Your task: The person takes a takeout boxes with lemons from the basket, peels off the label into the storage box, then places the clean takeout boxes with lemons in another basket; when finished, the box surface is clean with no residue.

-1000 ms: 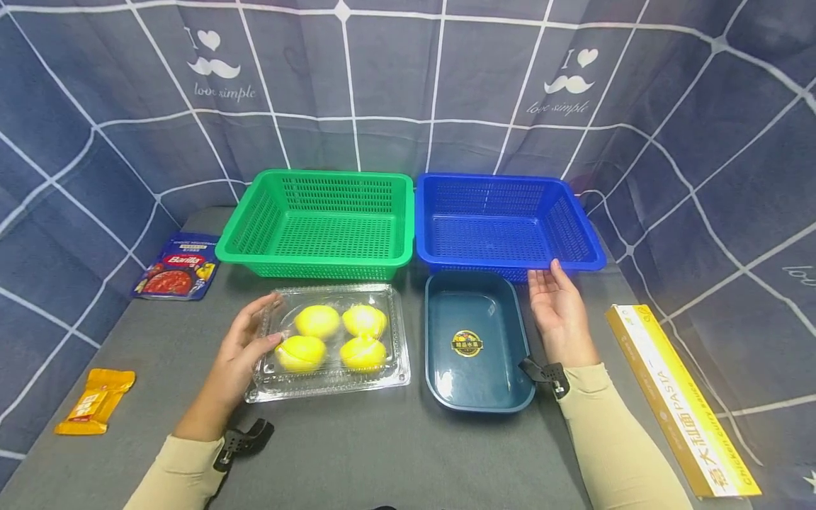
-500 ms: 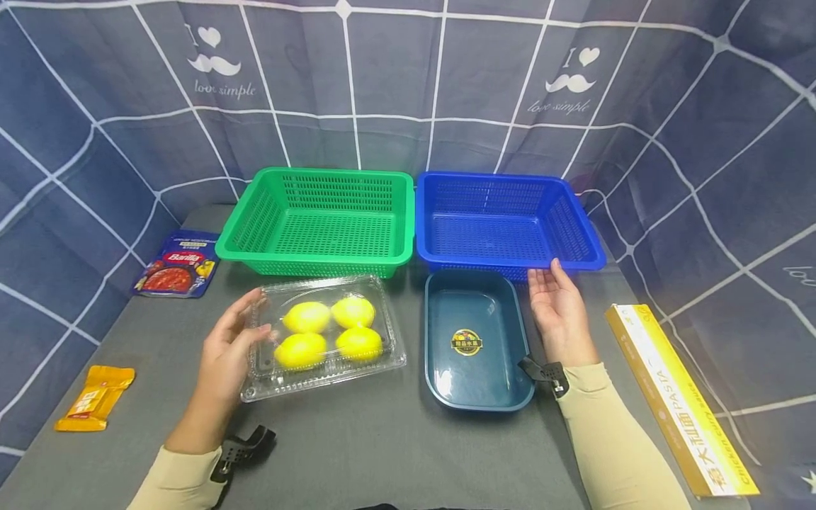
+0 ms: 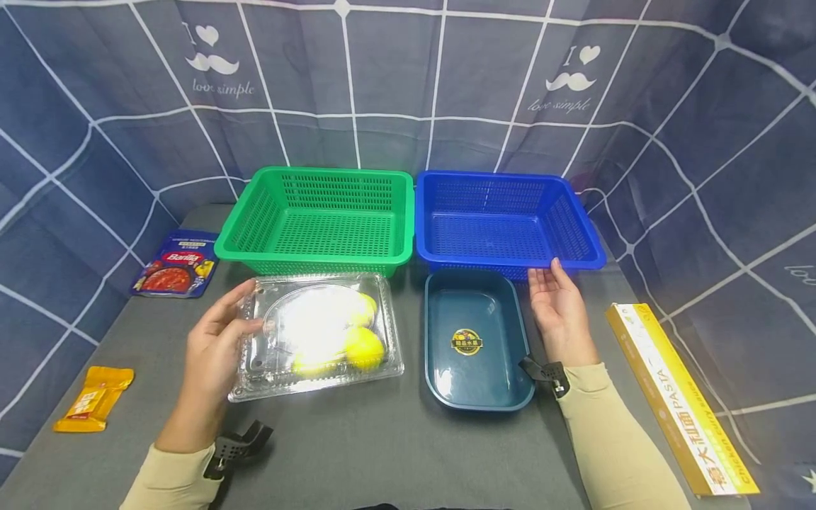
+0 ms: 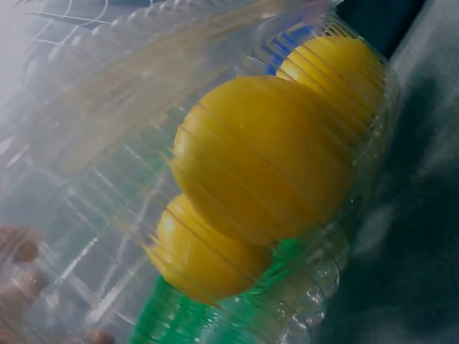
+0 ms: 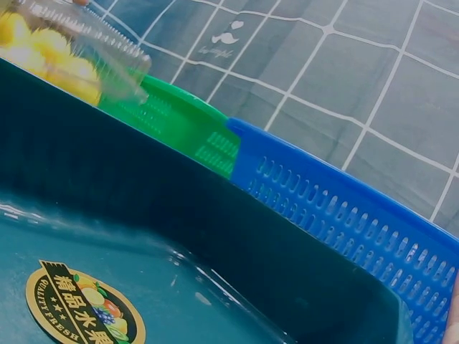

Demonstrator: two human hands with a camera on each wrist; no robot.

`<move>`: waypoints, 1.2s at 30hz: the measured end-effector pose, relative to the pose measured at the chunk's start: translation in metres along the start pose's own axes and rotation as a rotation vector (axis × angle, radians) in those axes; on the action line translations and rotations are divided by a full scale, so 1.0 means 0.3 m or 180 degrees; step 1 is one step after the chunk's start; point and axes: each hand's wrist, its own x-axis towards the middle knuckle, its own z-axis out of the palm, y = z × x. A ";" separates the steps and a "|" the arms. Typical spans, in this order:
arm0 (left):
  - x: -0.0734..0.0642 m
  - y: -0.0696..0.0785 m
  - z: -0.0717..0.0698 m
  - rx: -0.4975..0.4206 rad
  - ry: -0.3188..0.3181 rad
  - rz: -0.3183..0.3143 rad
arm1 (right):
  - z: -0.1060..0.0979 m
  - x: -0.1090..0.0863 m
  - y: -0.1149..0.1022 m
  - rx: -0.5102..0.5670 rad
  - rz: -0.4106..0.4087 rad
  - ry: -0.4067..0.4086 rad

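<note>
My left hand [image 3: 213, 358] grips the left edge of a clear plastic clamshell box [image 3: 270, 365], thumb over the lid. Several yellow lemons [image 3: 365, 348] lie inside, partly hidden by bright glare on the lid. In the left wrist view the lemons [image 4: 265, 158] show large through the ribbed plastic. The box is held tilted in front of the green basket [image 3: 312, 268]. My right hand [image 3: 559, 319] lies palm up between the dark teal tray [image 3: 484, 386] and the front rim of the blue basket [image 3: 510, 263], its fingers at that rim, holding nothing visible.
At the left are a Barilla sauce pouch [image 3: 175, 265] and a small orange packet [image 3: 94, 399]. A long yellow-and-white pasta box [image 3: 682, 400] lies at the right. A grey checked curtain [image 3: 395, 78] encloses the table's back and sides.
My left hand has shifted left and slightly up, raising and tilting the box of lemons. Glare now covers much of its lid. My right hand stays where it was.
</note>
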 end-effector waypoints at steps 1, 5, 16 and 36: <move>0.000 0.006 0.001 -0.0063 0.0007 0.0003 | 0.000 0.001 -0.001 -0.0016 -0.0008 0.0002; 0.001 0.033 0.000 -0.0214 -0.0034 0.0002 | 0.000 0.001 -0.003 -0.0057 -0.0010 0.0024; 0.029 0.150 0.010 -0.0533 -0.0203 -0.0133 | 0.004 -0.001 -0.007 -0.0056 0.0030 0.0019; 0.226 0.227 0.157 -0.1377 -0.0315 0.0073 | 0.001 0.005 -0.013 -0.0051 0.0058 0.0002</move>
